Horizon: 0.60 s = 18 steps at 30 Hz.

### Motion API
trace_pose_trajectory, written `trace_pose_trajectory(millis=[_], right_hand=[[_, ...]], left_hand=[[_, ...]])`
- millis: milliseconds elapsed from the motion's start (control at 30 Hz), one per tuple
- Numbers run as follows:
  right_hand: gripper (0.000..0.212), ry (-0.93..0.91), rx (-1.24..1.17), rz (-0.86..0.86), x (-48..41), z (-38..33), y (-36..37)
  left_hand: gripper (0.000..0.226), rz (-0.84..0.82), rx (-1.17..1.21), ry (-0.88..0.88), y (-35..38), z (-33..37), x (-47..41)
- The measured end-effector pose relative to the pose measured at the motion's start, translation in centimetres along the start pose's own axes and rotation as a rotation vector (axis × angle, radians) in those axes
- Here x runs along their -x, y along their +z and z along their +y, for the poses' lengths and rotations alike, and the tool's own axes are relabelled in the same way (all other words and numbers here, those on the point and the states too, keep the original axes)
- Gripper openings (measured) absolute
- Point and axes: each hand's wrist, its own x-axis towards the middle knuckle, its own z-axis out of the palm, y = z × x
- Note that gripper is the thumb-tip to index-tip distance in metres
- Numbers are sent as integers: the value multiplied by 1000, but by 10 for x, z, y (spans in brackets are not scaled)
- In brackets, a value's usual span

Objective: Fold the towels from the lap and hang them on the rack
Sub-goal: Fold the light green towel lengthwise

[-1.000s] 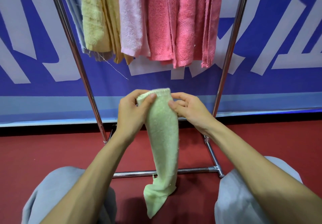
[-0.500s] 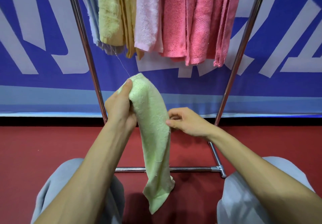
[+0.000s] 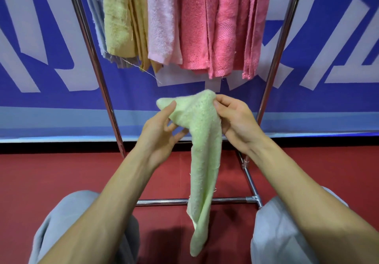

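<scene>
A light green towel (image 3: 205, 157) hangs in front of me between my knees, its lower end dangling just above the red floor. My left hand (image 3: 162, 132) pinches its upper left corner between thumb and fingers. My right hand (image 3: 235, 120) pinches the top edge on the right side. The chrome rack (image 3: 106, 99) stands right behind, and several folded towels (image 3: 194, 27) hang from its top: grey, yellow-green, tan, pale pink and deeper pink.
The rack's lower crossbar (image 3: 164, 202) runs along the floor behind the towel's tail. My knees in grey trousers (image 3: 71, 222) frame the bottom corners. A blue banner with white lettering (image 3: 30, 48) covers the wall behind.
The left hand has come down and rightward, now pinching a corner instead of gripping the bunched top. The right hand rose to the top edge, and the towel's top has spread between both hands.
</scene>
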Motion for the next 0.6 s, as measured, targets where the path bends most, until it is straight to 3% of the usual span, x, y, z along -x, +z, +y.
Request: trace_pose_trajectory(millis=[200, 267, 333, 433, 500, 600], right_hand=[[16, -31, 96, 133, 2, 0, -8], [16, -34, 95, 206, 2, -2, -13], [18, -22, 112, 271, 0, -5, -16], [21, -16, 171, 345, -2, -17, -14], [20, -73, 204, 377, -5, -29, -13], [12, -199, 255, 380, -8, -43, -9]], left_hand=[[42, -149, -138, -106, 10, -8, 0], [53, -216, -273, -91, 11, -9, 0], [49, -200, -437, -39, 13, -14, 0], [24, -205, -593, 99, 19, -27, 4], [10, -183, -544, 284, 27, -27, 5], [14, -83, -451, 578, 41, -14, 4]])
